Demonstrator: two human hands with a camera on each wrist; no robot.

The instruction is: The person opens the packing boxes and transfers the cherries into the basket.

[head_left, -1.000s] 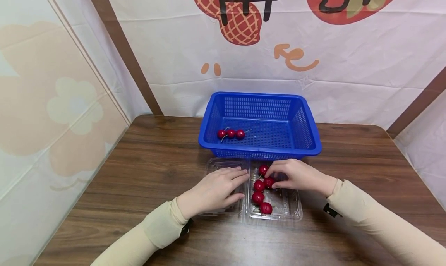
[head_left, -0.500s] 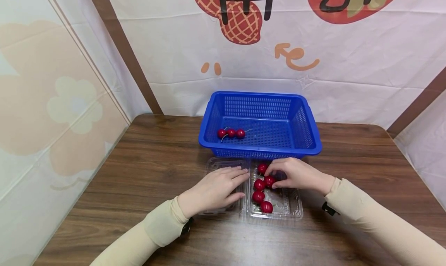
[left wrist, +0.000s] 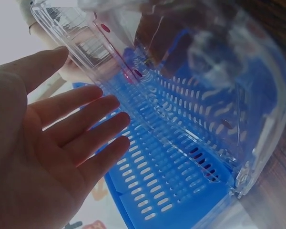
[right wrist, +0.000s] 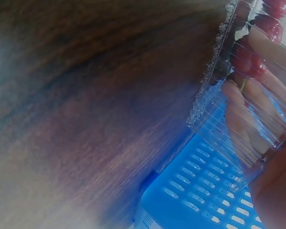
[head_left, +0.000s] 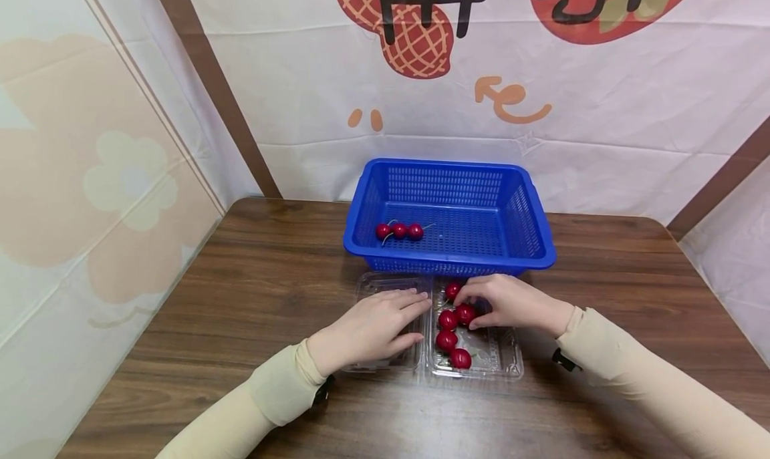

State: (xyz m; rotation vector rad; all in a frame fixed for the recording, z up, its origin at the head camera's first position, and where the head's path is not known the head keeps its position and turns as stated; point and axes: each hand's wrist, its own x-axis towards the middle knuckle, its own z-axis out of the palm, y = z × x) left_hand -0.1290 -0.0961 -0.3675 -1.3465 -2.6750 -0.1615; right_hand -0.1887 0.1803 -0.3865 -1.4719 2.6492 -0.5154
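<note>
In the head view a clear plastic clamshell box (head_left: pixel 508 367) lies unfolded, with several red cherries (head_left: pixel 447 341) in its right half. My right hand (head_left: pixel 514 303) reaches into that half, thumb and fingertips pinching a cherry (head_left: pixel 466 314) among the others. The right wrist view shows this cherry (right wrist: pixel 248 62) through the clear wall, between thumb and fingers. My left hand (head_left: pixel 368 329) is over the lid half (head_left: pixel 385 282), fingers extended toward the hinge. Seen from the left wrist, its palm and fingers (left wrist: pixel 93 119) hold nothing, beside the transparent plastic.
A blue basket (head_left: pixel 475 235) stands right behind the clamshell, three stemmed cherries (head_left: pixel 400 230) lying at its left side. The wooden table (head_left: pixel 271 265) ends at a printed cloth backdrop (head_left: pixel 313 85). Black straps (head_left: pixel 567 360) circle both wrists.
My right hand shifts very slightly left, its fingers staying at the same cherry. The left hand, the basket and the clamshell hold still.
</note>
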